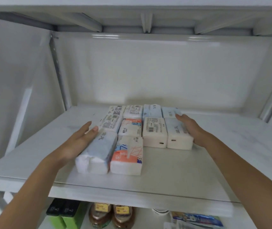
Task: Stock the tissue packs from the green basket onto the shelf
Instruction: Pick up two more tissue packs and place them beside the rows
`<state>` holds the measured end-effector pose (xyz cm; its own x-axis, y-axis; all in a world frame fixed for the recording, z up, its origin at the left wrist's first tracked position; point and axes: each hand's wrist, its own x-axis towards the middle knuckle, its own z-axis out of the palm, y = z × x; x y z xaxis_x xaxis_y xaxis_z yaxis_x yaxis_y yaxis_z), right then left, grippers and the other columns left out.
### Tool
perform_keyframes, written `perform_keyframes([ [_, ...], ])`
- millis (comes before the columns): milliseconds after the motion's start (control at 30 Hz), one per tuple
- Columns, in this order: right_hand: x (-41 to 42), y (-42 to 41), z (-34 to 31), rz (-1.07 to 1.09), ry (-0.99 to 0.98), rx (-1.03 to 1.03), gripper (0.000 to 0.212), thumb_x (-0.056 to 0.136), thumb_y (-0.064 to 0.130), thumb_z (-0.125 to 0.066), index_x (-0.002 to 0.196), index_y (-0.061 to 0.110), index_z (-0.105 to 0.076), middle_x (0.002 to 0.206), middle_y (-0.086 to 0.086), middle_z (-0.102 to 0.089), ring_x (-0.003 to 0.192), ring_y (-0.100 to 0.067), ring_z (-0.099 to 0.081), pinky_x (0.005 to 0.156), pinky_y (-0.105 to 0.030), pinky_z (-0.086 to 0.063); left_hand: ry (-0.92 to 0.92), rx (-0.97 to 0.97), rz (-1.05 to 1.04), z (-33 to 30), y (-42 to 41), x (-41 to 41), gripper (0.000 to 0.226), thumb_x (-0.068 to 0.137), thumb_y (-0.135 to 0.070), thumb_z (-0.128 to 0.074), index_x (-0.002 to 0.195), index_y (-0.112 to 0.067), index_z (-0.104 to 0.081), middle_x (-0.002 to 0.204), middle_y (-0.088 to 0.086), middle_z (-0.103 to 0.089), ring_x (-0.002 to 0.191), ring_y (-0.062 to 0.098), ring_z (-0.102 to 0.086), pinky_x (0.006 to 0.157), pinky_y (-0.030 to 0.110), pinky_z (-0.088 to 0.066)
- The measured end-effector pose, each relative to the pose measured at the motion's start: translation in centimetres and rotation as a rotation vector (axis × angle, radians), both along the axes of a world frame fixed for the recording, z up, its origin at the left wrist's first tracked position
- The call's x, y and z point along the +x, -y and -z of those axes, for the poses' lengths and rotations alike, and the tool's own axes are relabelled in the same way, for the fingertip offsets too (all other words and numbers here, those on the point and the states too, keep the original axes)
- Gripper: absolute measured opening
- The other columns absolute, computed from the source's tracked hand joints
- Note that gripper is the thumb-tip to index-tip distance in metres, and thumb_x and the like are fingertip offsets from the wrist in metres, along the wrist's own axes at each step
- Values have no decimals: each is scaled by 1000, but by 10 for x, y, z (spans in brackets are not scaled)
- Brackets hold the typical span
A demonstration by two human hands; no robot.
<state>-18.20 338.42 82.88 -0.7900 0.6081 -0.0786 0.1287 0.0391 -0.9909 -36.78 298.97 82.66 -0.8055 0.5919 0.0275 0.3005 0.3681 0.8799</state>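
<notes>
White metal shelving fills the whole view, and the shelf that matters is the pale one at about chest height with a block of tissue packs sitting mid-board, set back from the front lip. They're laid in four columns with long axes running front to back, so the short ends face the person. Left two columns are three deep, right two only two deep, which leaves bare board in front of the right side. Left hand lies flat with straight fingers against the outer side of the blue front-left pack, thumb resting over its top, so it's pressing rather than gripping. Right hand does the mirror thing on the far side, fingers straight along the outer face of the white right-column pack, fingertips reaching to the blue pack behind it. So both hands are flat and bracketing the block from outside, nothing actually held. My read is it's a squaring-up squeeze: the front-left pack looks skewed a bit, its near end kicked out leftward, and the left hand is the one nearer to fix that by nudging inward. The green basket isn't in view, so I can't tell how many packs are left. Below the shelf you can see two brown bottles and some green boxes.
</notes>
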Motion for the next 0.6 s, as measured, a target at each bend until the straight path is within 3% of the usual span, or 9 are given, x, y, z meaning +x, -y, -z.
perform_keyframes([
  [133, 0, -1, 3, -22, -81, -83, 48, 100, 39, -62, 142, 15, -54, 133, -17, -70, 112, -35, -71, 89, -44, -58, 226, 166, 67, 13, -10, -12, 117, 60, -86, -71, 159, -33, -35, 155, -23, -40, 137, 3, -46, 117, 28, -29],
  [200, -1, 0, 3, -23, -111, -129, 50, 100, 35, -62, 143, 11, -54, 133, -19, -69, 108, -34, -72, 89, -44, -58, 298, 211, 134, 16, -14, -18, 108, 68, -77, -74, 157, -26, -40, 158, -13, -46, 138, 10, -52, 123, 37, -30],
  [333, -3, 5, 4, -21, -150, -164, 53, 100, 32, -62, 145, 7, -52, 137, -24, -65, 107, -35, -70, 91, -47, -56, 382, 247, 193, 15, -18, -22, 93, 76, -67, -73, 153, -22, -46, 150, -3, -59, 133, 19, -60, 122, 44, -35],
  [400, -6, 6, 6, -13, -158, -195, 55, 100, 32, -61, 147, 7, -50, 141, -26, -62, 117, -41, -66, 99, -53, -52, 445, 272, 228, 16, -19, -24, 71, 86, -62, -67, 143, -19, -60, 141, 6, -67, 126, 26, -66, 113, 44, -46],
  [467, -7, 6, 7, 9, -157, -214, 57, 100, 33, -61, 148, 5, -48, 141, -27, -61, 117, -42, -64, 94, -51, -54, 511, 297, 246, 14, -18, -22, 54, 96, -57, -58, 130, -17, -71, 133, 12, -71, 120, 29, -70, 94, 37, -60],
  [533, -7, 9, 6, 13, -158, -244, 56, 100, 37, -59, 146, 6, -51, 136, -26, -65, 110, -39, -67, 85, -45, -55, 561, 303, 244, 12, -17, -20, 51, 97, -58, -54, 123, -20, -76, 131, 13, -73, 116, 28, -72, 81, 32, -64],
  [600, -5, 12, 5, 48, -169, -256, 49, 101, 41, -58, 137, 8, -60, 125, -23, -71, 96, -35, -72, 78, -40, -58, 599, 314, 243, 8, -16, -18, 56, 97, -62, -51, 125, -20, -75, 132, 12, -72, 118, 28, -71, 80, 31, -64],
])
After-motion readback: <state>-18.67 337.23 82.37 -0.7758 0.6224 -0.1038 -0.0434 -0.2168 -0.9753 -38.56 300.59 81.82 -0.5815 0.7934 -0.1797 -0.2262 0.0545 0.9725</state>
